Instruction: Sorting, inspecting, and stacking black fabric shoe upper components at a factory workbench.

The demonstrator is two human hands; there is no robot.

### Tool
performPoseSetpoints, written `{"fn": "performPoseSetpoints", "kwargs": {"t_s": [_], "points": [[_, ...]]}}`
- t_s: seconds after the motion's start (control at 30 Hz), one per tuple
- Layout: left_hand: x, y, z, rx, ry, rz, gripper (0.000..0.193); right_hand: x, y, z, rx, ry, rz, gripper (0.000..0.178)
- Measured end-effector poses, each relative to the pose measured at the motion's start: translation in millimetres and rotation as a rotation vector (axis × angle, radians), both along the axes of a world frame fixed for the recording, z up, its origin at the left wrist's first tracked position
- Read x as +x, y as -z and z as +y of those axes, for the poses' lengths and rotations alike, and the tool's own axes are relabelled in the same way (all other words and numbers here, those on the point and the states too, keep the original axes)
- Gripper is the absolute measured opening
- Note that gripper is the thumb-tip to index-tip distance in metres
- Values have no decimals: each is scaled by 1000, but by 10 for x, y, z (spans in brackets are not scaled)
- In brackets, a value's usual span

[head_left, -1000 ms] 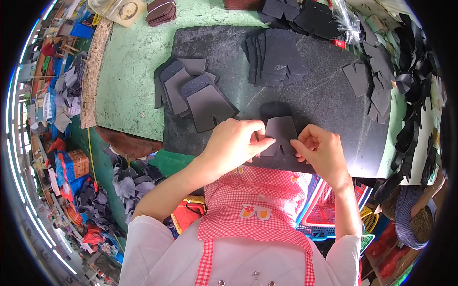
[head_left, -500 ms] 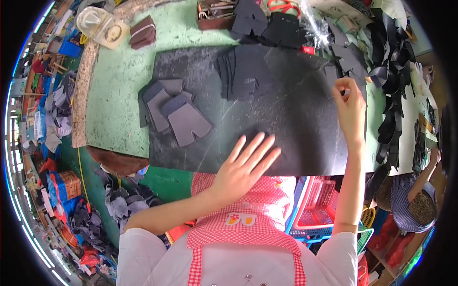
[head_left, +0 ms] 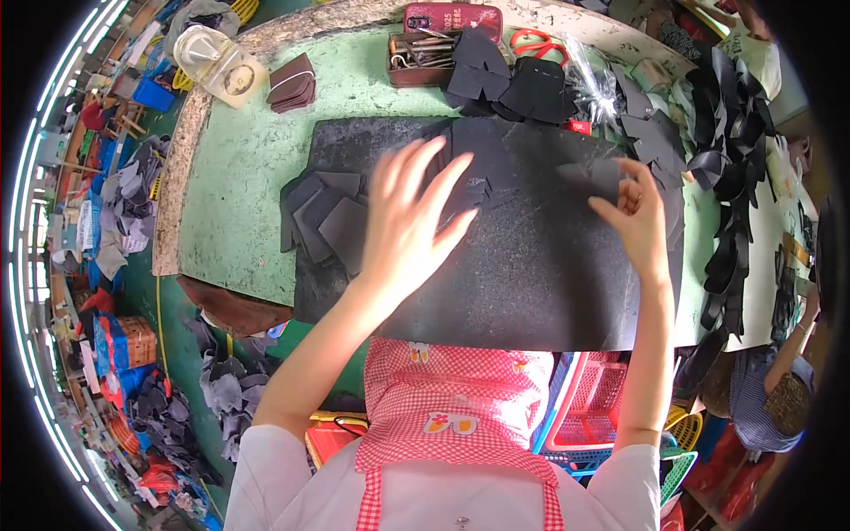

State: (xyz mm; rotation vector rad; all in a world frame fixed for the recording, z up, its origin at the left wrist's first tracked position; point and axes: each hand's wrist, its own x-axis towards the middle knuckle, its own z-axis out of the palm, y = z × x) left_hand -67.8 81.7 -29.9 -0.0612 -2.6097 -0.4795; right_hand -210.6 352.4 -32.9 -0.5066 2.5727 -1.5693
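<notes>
My left hand, fingers spread and slightly blurred, is over the black board and partly covers a stack of dark cut pieces. It appears to hold nothing. My right hand is at the board's right side, thumb and forefinger bent around a small dark grey piece; its other fingers are curled. The exact grip on that piece is partly hidden. Left of my left hand lies an overlapping pile of notched grey pieces.
Along the back are a box of tools, black pieces, red-handled scissors and a clear plastic bag. A brown folded bundle and clear case sit back left. Black strips hang right, near another person.
My left hand has moved up and away from the board's front edge to the dark stack. My right hand has moved slightly nearer with the grey piece. The view has shifted a little.
</notes>
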Motion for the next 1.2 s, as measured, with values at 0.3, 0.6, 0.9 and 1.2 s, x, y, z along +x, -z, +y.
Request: {"fn": "performPoseSetpoints", "kwargs": {"t_s": [0.3, 0.6, 0.9, 1.2], "points": [[-516, 246, 85, 415, 89, -93, 10, 330, -123, -238, -421, -279, -463, 39], [335, 53, 31, 135, 389, -104, 31, 202, 125, -493, -236, -213, -537, 18], [273, 94, 283, 594, 204, -147, 18, 741, -285, -463, -478, -315, -582, 23], [480, -50, 162, 911, 167, -459, 11, 935, -264, -427, -275, -270, -662, 11]]}}
